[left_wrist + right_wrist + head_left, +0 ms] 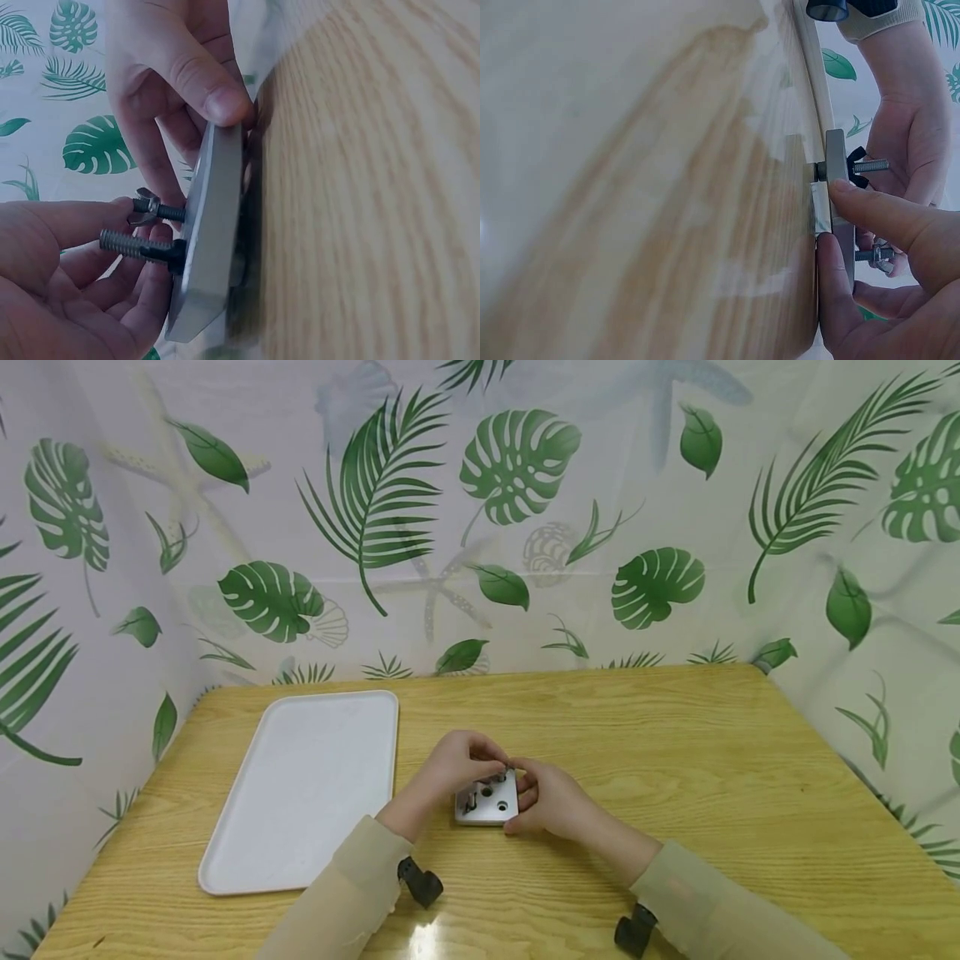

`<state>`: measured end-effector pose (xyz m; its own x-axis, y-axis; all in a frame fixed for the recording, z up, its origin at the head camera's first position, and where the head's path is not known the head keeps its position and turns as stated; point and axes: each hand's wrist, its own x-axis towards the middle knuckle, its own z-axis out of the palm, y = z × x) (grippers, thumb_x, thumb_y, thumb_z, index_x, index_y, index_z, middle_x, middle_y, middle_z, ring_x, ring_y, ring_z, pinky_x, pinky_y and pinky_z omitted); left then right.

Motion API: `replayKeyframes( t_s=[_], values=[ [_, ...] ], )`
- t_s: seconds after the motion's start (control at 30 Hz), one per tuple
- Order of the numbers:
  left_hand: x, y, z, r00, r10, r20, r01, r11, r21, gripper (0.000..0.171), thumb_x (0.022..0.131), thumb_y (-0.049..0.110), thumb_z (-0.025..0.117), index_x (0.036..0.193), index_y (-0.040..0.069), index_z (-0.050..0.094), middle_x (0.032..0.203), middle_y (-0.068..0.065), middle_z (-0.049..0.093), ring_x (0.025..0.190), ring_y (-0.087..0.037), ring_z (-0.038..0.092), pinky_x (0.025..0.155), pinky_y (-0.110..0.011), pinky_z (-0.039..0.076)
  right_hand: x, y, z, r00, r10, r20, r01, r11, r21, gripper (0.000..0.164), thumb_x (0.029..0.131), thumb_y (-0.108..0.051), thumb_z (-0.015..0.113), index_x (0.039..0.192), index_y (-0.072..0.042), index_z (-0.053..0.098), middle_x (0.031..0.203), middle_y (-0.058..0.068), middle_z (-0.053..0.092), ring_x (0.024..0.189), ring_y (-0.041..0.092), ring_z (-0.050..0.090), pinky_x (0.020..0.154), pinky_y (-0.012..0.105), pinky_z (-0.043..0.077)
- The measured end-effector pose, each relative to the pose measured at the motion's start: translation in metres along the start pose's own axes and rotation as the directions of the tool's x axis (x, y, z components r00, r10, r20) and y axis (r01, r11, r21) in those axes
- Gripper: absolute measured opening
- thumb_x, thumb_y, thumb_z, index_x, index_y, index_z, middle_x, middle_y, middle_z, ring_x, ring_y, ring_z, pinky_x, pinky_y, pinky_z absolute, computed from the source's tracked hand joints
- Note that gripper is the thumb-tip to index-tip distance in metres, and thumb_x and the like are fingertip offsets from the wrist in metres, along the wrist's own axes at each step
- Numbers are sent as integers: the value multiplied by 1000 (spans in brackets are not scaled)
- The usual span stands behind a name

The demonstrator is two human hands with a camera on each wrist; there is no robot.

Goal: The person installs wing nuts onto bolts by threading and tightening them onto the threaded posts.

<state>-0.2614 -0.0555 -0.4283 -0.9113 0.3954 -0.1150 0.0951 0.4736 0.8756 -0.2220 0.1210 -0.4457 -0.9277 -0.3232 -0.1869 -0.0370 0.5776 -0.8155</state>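
Observation:
A square metal plate with several holes stands slightly above the wooden table, bolts poking through it. My right hand grips the plate by its right edge, thumb on the near side. My left hand reaches over the far left part and pinches a silver wing nut on the upright bolt at the far corner. Another bolt carries a black wing nut seated against the plate, at the near left corner. The left fingers partly hide the silver wing nut in the head view.
A white rectangular tray lies on the left of the wooden table. Behind the table hangs a leaf-patterned cloth. Both wrists wear black camera mounts.

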Motion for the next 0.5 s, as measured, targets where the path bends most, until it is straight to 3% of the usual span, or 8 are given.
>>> replayKeyframes(
  t_s=[0.33, 0.5],
  values=[
    [5, -1, 3, 999, 48, -22, -47, 997, 55, 12, 92, 10, 60, 92, 12, 71, 92, -3, 69, 82, -12, 62, 75, -28, 51, 0, -1, 0, 1000, 10, -13, -10, 1000, -8, 92, 62, -10, 88, 140, -3, 39, 102, 7, 63, 83, 13, 64, 69, 28, 53],
    [5, -2, 5, 998, 11, -58, -6, 995, 95, 12, 93, 22, 61, 100, 14, 67, 93, 0, 66, 82, -13, 60, 72, -27, 50, 0, -1, 1, 1000, 19, -15, -19, 1000, -5, 92, 62, -10, 88, 140, -5, 41, 102, 6, 62, 82, 12, 63, 70, 28, 52]
  ],
)
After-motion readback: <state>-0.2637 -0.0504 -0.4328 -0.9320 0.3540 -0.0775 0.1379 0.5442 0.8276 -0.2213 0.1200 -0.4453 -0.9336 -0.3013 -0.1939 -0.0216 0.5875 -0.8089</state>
